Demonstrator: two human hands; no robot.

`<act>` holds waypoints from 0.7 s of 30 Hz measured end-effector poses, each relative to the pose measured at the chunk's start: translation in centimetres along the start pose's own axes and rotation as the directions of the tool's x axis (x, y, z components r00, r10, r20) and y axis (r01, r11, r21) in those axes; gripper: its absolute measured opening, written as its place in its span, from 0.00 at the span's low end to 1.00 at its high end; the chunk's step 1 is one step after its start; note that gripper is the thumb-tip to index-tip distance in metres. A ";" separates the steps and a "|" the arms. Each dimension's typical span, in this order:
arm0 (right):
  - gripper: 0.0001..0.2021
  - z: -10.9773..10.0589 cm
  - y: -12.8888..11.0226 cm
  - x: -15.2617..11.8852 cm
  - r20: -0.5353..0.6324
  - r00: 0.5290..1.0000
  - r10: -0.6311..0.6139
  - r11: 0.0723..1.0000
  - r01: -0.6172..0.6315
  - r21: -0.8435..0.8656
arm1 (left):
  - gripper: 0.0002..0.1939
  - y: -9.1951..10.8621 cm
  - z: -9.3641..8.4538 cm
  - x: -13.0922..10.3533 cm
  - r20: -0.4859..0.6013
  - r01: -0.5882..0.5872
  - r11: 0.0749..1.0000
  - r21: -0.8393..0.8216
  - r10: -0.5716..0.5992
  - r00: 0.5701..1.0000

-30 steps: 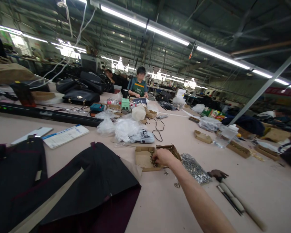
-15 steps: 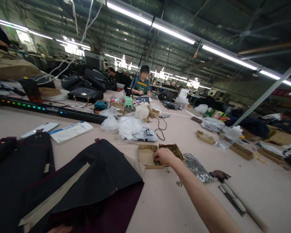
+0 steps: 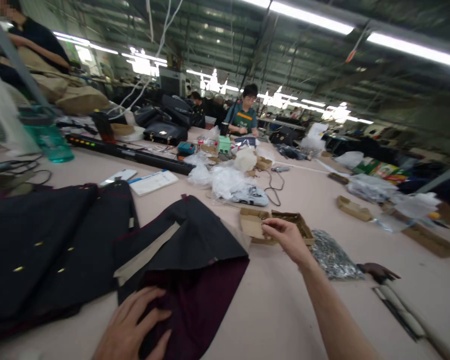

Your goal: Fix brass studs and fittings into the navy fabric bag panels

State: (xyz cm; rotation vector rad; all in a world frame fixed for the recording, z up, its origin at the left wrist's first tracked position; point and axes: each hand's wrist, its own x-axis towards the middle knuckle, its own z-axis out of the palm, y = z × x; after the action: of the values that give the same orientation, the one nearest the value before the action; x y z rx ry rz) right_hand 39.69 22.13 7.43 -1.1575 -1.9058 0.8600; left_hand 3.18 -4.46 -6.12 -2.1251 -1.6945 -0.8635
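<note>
My right grip (image 3: 287,237) covers a part of the left cardboard box (image 3: 252,225) and of the right cardboard box (image 3: 305,229), so I cannot see everything inside them. If something sits between my fingertips, it is too small for me to tell. The bottom edge cuts off my left grip (image 3: 131,325) near the wrist. The dark cloth (image 3: 41,240) runs out of view at left. In the bag (image 3: 333,255), the shiny pieces are too tiny to distinguish.
</note>
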 end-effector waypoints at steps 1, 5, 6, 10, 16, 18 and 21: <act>0.25 1.2 -1.0 -1.4 0.039 0.999 0.032 0.995 -0.036 0.097 | 0.12 0.9 -1.1 0.5 0.051 0.047 0.999 -0.021 -0.046 0.998; 0.19 6.8 -4.7 -6.9 0.353 0.935 0.035 0.979 -0.102 0.175 | 0.10 2.8 -2.9 1.5 0.182 0.206 0.964 -0.166 -0.175 0.968; 0.17 8.5 -5.4 -8.2 0.418 0.908 0.017 0.982 -0.094 0.165 | 0.10 2.9 -3.0 1.5 0.197 0.235 0.953 -0.193 -0.197 0.960; 0.10 15.0 -6.9 -12.1 0.508 0.853 -0.116 0.991 0.066 0.115 | 0.13 3.0 -3.1 1.1 0.227 0.298 0.922 -0.247 -0.244 0.943; 0.11 21.4 -5.7 -14.4 0.412 0.859 -0.305 0.948 0.315 0.044 | 0.21 2.9 -3.3 1.0 0.246 0.330 0.902 -0.278 -0.265 0.932; 0.11 22.3 -5.2 -14.7 0.369 0.872 -0.321 0.936 0.351 -0.016 | 0.24 2.9 -3.3 1.0 0.251 0.340 0.898 -0.280 -0.273 0.929; 0.12 23.0 -4.9 -15.1 0.359 0.865 -0.351 0.907 0.410 -0.100 | 0.28 2.8 -3.4 1.0 0.260 0.350 0.894 -0.280 -0.280 0.924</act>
State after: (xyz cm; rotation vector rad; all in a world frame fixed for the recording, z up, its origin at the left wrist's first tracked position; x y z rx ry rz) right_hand 23.06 2.69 -3.80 -0.7110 -2.4267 0.7093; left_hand 5.09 -6.34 -2.44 -2.2485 -2.1893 -1.1020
